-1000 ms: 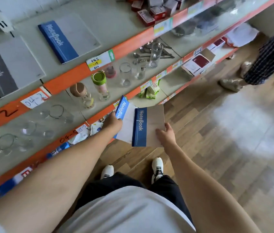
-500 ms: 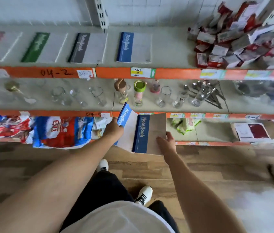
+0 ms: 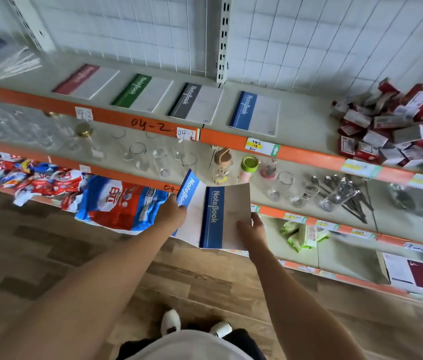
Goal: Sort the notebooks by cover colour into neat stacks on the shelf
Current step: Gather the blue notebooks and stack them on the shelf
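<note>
I hold two blue-spined notebooks in front of the lower shelves. My left hand (image 3: 172, 213) grips the lighter blue one (image 3: 189, 189) at its spine. A darker blue notebook (image 3: 227, 216) overlaps it, and my right hand (image 3: 252, 229) pinches its lower right edge. On the top shelf (image 3: 306, 118) lie a red notebook (image 3: 85, 81), a green notebook (image 3: 141, 93), a grey notebook (image 3: 194, 103) and a blue notebook (image 3: 255, 113), side by side with gaps between them.
Red and white small boxes (image 3: 392, 126) are heaped at the top shelf's right end. Drinking glasses (image 3: 161, 159), bottles and spoons stand on the middle shelf. Snack bags (image 3: 116, 201) fill the lower left shelf. The floor is wood.
The view has swung up and left, bringing the whole top shelf row with red and green notebooks into sight. Both hands keep the same hold on the two blue notebooks.
</note>
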### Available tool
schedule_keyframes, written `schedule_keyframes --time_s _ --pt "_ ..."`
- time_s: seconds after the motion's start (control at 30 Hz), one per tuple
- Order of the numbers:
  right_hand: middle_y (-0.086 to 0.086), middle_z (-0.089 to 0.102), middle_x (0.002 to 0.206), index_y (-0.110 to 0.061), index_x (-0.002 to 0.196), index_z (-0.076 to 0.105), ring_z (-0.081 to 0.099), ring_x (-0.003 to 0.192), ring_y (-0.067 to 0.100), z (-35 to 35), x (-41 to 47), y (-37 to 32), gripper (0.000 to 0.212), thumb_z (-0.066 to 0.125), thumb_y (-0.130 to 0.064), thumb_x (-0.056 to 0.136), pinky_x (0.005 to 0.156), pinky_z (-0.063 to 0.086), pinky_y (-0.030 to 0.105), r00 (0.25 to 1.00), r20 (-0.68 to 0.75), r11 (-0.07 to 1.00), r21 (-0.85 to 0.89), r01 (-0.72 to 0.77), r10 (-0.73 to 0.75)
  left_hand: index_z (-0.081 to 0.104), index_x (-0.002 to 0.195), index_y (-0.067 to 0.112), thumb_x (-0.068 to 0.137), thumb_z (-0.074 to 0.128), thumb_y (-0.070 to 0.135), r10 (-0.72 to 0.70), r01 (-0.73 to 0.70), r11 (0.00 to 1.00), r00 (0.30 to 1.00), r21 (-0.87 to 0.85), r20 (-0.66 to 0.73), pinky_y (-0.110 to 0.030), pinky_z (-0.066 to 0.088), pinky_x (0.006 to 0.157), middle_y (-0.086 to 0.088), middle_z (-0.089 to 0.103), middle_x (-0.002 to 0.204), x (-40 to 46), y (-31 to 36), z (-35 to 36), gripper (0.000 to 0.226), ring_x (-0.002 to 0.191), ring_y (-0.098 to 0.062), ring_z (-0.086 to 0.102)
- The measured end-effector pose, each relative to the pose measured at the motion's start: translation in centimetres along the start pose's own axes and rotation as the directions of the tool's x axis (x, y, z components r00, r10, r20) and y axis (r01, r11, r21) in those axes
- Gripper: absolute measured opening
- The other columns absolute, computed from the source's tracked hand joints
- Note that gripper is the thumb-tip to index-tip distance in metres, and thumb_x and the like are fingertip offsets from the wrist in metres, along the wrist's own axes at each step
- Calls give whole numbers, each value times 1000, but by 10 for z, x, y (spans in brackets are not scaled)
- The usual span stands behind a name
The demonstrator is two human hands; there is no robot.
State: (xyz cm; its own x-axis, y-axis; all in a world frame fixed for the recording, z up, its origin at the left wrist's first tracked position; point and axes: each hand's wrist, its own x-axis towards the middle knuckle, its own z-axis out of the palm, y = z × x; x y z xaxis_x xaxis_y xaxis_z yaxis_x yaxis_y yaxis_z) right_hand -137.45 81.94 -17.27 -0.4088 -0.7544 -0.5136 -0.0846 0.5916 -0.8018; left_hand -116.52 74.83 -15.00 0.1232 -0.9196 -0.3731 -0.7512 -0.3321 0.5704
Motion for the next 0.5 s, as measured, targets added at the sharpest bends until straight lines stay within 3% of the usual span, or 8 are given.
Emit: schedule_keyframes --time_s 0.13,0.2,0.3,0.4,0.5 --pt "5 70 92 -29 92 62 60 80 24 3 -12 -21 29 49 -24 66 72 48 33 997 -56 994 83 66 -61 53 118 5 94 48 12 42 -49 995 996 -85 -76 -40 46 81 -22 61 117 1 0 -20 26 103 -39 58" --pt "3 68 88 -27 90 62 57 75 21 3 -19 -38 22 50 -21 71 68 46 31 990 -88 986 111 122 -112 53 115 5 93 49 13 75 -88 990 990 -112 -116 -42 47 80 -23 62 115 0 6 -32 24 102 -40 59" --pt "-4 64 76 -21 92 62 53 69 16 2 -23 -68 19 51 -11 80 65 43 28 971 -136 965 150 217 -197 52 114 7 93 49 14 146 -166 979 976 -121 -161 -38 44 72 -22 65 112 7 27 -53 23 97 -40 61" --pt "-6 64 79 -21 96 62 54 74 15 -3 -21 -102 23 51 -4 85 71 44 24 954 -208 931 249 266 -217 53 120 9 94 49 17 191 -217 969 961 -121 -199 -35 37 70 -22 65 115 18 58 -74 27 101 -40 61" --pt "-6 65 75 -28 89 62 57 71 19 -14 -15 -131 23 51 -11 78 65 47 23 923 -304 932 195 304 -237 53 123 11 95 50 20 234 -268 954 945 -131 -229 -35 40 72 -19 65 119 30 90 -88 30 103 -38 61"
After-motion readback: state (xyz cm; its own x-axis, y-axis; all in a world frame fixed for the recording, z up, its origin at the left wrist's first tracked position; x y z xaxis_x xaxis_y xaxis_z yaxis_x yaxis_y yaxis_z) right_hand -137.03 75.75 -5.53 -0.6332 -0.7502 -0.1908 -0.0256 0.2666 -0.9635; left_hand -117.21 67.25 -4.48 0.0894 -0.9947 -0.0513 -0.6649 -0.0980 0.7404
